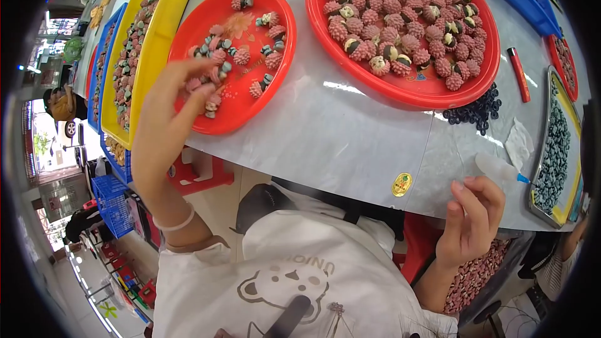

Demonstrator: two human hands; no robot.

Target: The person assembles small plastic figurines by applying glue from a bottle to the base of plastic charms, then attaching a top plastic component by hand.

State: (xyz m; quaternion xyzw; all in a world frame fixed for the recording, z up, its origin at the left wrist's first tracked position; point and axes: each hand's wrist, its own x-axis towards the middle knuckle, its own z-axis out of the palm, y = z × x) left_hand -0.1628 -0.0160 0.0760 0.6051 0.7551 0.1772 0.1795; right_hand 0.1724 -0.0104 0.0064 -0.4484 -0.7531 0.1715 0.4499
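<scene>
My left hand (166,116) reaches over the left red round tray (245,107), thumb and forefinger apart, around small pink ridged pieces with pale blue-grey parts. Whether the fingertips press on one of these is not clear. Similar pink and blue-grey pieces (271,59) lie scattered across this tray. My right hand (471,225) hovers by the table's near edge, fingers loosely curled and apart, with nothing seen in it. Close to its fingertips lies a translucent squeeze bottle with a blue tip (498,166).
A larger red tray (410,101) is heaped with pink ridged pieces with black and cream parts. Dark rings (479,109), a red marker-like tube (519,75) and a crumpled tissue (519,143) lie right. A tray of blue-grey pieces (554,150) stands far right; a yellow bin (164,37) stands left.
</scene>
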